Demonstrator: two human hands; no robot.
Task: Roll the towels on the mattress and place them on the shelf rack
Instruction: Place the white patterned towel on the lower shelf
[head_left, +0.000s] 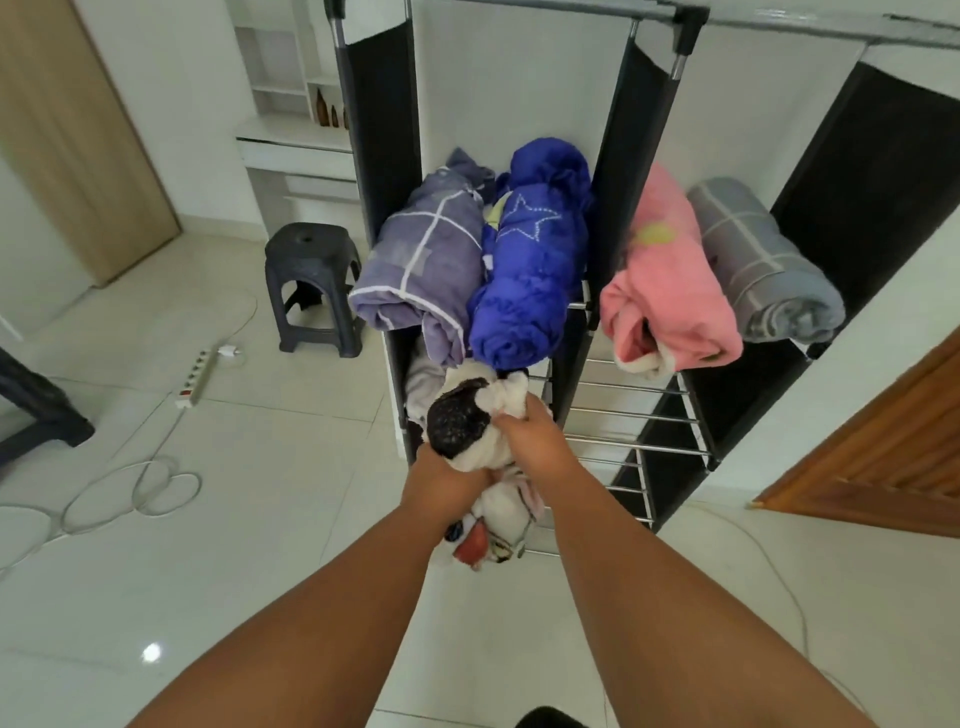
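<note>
Both hands clamp the black-and-white rolled towel (470, 421), left hand (441, 480) underneath, right hand (530, 428) on top; its long axis points into the shelf rack (639, 415) directly ahead.

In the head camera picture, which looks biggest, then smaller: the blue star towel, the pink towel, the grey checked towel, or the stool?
1. Blue star towel
2. Pink towel, nearly alike, so unsure
3. Grey checked towel
4. Stool, though it stands farther off

Nearness to the camera may fool us.
</note>
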